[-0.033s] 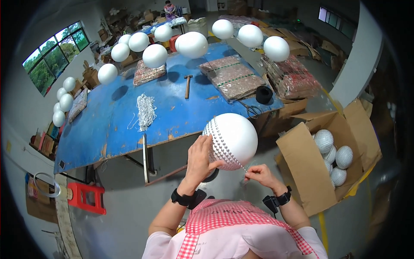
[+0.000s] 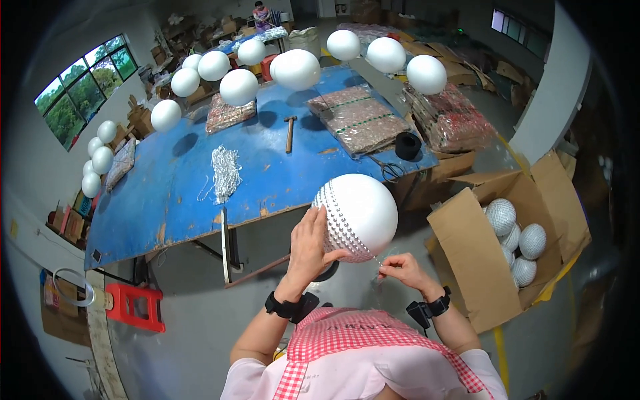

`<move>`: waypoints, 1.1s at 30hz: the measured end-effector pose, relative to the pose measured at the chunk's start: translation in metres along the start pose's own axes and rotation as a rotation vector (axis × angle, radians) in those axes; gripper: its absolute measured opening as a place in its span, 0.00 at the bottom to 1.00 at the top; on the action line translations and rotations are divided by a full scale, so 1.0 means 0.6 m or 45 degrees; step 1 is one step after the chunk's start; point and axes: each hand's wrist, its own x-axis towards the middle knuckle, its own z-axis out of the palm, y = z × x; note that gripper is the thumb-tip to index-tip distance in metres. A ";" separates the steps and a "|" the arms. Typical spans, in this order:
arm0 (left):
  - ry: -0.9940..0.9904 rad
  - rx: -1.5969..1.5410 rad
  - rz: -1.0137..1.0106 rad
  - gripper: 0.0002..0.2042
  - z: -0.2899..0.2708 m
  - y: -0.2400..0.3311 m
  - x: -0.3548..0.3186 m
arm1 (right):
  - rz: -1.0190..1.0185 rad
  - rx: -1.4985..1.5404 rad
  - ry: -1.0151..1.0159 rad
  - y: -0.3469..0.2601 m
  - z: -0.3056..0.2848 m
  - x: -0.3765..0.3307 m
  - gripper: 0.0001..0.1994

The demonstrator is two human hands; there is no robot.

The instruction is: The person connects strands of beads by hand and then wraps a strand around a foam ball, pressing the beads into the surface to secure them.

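A large white ball is in front of me, and rows of silver bead string wrap its left and lower side. My left hand lies along the beaded side of the ball, fingers stretched out and thumb apart near its lower edge. Just right of the ball's bottom, my right hand pinches the bead string, which runs taut from the ball to the fingertips. Part of a dark round thing shows under the ball; what bears the ball is mostly hidden.
A blue table carries a silver bead bundle, hammer, scissors, black spool and wrapped packs. Several white balls stand above it. At right, a cardboard box holds beaded balls. A red stool is at left.
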 end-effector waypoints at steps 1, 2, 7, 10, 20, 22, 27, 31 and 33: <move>0.032 0.029 0.024 0.42 0.001 0.000 0.000 | 0.074 -0.015 0.013 0.001 0.000 0.000 0.09; -0.026 0.033 -0.003 0.42 0.001 -0.002 0.002 | 0.085 0.014 0.013 0.001 0.000 0.001 0.09; 0.088 -0.112 -0.091 0.45 0.005 -0.004 0.007 | 0.075 0.084 0.020 -0.002 -0.003 0.003 0.10; 0.209 -0.192 -0.197 0.37 0.005 -0.006 0.004 | 0.057 0.104 0.016 -0.004 -0.006 0.002 0.10; 0.000 0.089 0.040 0.43 0.008 -0.009 0.001 | 0.037 0.118 0.024 -0.011 -0.008 0.002 0.10; -0.054 0.111 -0.004 0.45 0.011 -0.006 0.001 | 0.029 0.129 0.025 -0.021 -0.009 -0.002 0.10; -0.035 0.133 -0.027 0.48 0.015 -0.005 0.001 | -0.146 0.162 -0.101 -0.044 -0.011 -0.022 0.09; 0.027 -0.194 -0.232 0.45 0.016 -0.002 0.000 | -0.012 0.090 0.049 -0.035 -0.009 -0.010 0.08; 0.092 -0.211 -0.236 0.42 0.015 -0.002 -0.001 | -0.013 0.155 0.019 -0.025 -0.010 -0.004 0.09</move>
